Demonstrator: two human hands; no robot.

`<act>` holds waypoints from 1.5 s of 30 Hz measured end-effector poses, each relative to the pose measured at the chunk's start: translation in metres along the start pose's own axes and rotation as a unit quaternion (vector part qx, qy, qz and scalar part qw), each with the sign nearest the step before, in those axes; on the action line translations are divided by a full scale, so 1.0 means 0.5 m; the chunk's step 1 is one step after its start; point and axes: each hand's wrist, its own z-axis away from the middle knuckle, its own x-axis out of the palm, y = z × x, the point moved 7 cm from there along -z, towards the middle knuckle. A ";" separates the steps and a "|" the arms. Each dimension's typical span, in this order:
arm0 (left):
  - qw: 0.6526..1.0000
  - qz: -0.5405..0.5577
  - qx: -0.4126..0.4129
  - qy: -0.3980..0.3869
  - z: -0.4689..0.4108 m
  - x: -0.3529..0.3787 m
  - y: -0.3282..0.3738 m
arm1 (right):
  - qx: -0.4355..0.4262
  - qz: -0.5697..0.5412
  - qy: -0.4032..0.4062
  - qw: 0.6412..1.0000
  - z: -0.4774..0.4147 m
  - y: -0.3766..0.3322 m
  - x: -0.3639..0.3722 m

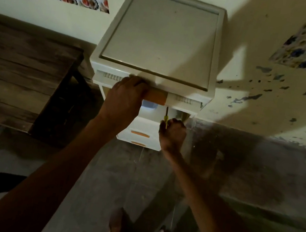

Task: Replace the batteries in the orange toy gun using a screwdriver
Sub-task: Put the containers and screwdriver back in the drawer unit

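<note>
Screwdriver (166,117) is the one task item plain in the head view: its yellow-green handle sits in the right hand (172,133), whose fingers are curled tight round it, with the dark shaft sticking out of the fist toward 12 o'clock, its tip close under the front edge of the top drawer (182,100). The left hand (124,99) lies at about 10 o'clock from the right one, near but not touching it, fingers hooked over the left end of the orange handle (156,97) on that drawer's front and gripping it. Just beneath the handle, between the two hands, a blue thing (149,104) shows; what it is cannot be told. The drawer belongs to a pale plastic drawer unit (160,33) whose flat top fills the middle of the picture toward 12 o'clock, and two lower drawers (139,133) with orange pulls show under the left wrist. At 9 o'clock stands a dark wooden desk (15,75), just beside the unit. Two bare feet (115,227) stand on the grey floor (99,177) at 6 o'clock. The wall (247,114) at 3 o'clock is flecked with chipped paint.
</note>
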 end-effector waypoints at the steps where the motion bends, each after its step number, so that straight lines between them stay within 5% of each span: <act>1: 1.000 0.004 0.000 0.012 0.003 0.002 -0.001 | 0.008 -0.004 -0.001 1.000 -0.026 -0.001 0.026; 5: 0.999 0.028 0.006 0.033 0.009 -0.001 -0.001 | 0.042 -0.053 0.065 0.996 -0.101 0.026 0.087; 13: 0.999 0.034 0.013 0.019 0.008 0.003 -0.008 | -0.071 0.156 0.106 0.979 -0.111 0.011 0.074; 16: 1.000 0.022 0.012 0.008 0.006 0.003 -0.006 | -0.084 0.067 0.100 0.989 -0.061 -0.019 0.027; 20: 1.000 0.002 0.016 -0.008 0.004 0.007 -0.007 | -0.063 -0.027 -0.025 0.997 0.051 -0.031 -0.075; 25: 0.999 0.000 0.017 -0.031 -0.001 -0.004 0.001 | -0.210 -0.102 0.070 0.970 0.091 -0.115 -0.312; 28: 0.999 -0.018 0.010 -0.049 0.011 -0.015 0.013 | -0.254 -0.011 0.106 0.961 0.028 -0.150 -0.361; 33: 0.992 -0.042 -0.018 -0.115 0.096 -0.033 0.025 | -0.276 0.149 0.004 0.950 -0.060 -0.165 -0.313; 38: 0.974 -0.029 -0.036 -0.221 0.224 -0.014 0.061 | -0.277 0.125 -0.025 0.952 -0.063 -0.160 -0.301; 45: 0.966 -0.056 -0.062 -0.245 0.244 0.098 0.007 | -0.299 0.168 0.033 0.939 -0.034 -0.131 -0.275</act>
